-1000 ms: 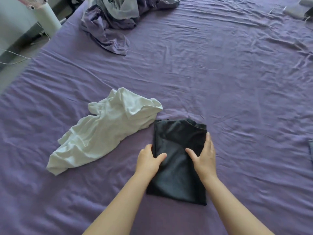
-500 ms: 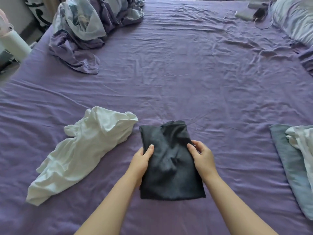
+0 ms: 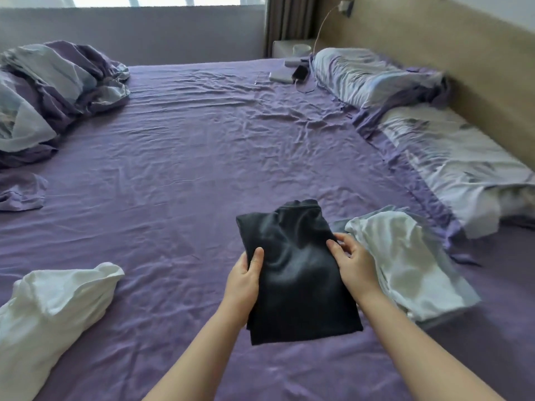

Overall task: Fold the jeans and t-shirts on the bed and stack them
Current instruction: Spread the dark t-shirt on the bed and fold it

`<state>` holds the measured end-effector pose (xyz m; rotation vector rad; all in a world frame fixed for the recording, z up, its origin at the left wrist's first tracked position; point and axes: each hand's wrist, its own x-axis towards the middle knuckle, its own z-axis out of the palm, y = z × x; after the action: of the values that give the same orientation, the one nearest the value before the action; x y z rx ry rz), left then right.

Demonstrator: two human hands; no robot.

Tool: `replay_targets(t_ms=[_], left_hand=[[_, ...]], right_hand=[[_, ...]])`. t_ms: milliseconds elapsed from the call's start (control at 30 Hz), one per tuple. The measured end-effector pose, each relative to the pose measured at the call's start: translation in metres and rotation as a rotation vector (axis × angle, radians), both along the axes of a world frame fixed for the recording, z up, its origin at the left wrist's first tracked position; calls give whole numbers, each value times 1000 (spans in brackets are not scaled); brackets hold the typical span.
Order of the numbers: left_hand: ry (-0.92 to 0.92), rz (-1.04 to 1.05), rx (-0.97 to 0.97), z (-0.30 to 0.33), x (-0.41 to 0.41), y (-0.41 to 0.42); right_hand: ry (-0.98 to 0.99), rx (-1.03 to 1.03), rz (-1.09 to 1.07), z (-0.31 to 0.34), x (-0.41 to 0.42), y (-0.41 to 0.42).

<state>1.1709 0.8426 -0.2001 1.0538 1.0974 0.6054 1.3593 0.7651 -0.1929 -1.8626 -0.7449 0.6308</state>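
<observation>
You hold the folded black shirt (image 3: 292, 270) lifted off the bed (image 3: 188, 169), your left hand (image 3: 243, 282) and right hand (image 3: 351, 264) each clamped on a side edge, thumb on top. It looks ready to go on the stack (image 3: 405, 261) just to its right, where a white garment lies on a blue one. One black shirt is folded; one crumpled white shirt (image 3: 55, 308) waits at your left.
</observation>
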Motion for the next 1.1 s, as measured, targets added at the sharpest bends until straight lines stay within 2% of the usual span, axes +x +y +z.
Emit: replay_targets(t_ms=[367,467,600,733,833,933,1100], left_hand=[[-41,-107,-116,-4,217,-73],[-1,-99,-130,-23,261,-84],[213,-163,-85,-56,283,-101],[395,-274,104,-64,280,-112],[453,-274,160,-59,284,-106],[563,-290,148,-56,286,-109],[974,-500,-1,-58,276,-113]], right_hand=[[-73,-95,-102,-11,218,-81],[-122,-194,-87,-32,265,-88],[-143,-379,55,-67,289,-95],[-264,-364,57,-88,280,-107],[-312,-336,3,-88,273,-106],[-358,-402,33,-86,270,-103],[-502,-640,123,-87,258,-109]])
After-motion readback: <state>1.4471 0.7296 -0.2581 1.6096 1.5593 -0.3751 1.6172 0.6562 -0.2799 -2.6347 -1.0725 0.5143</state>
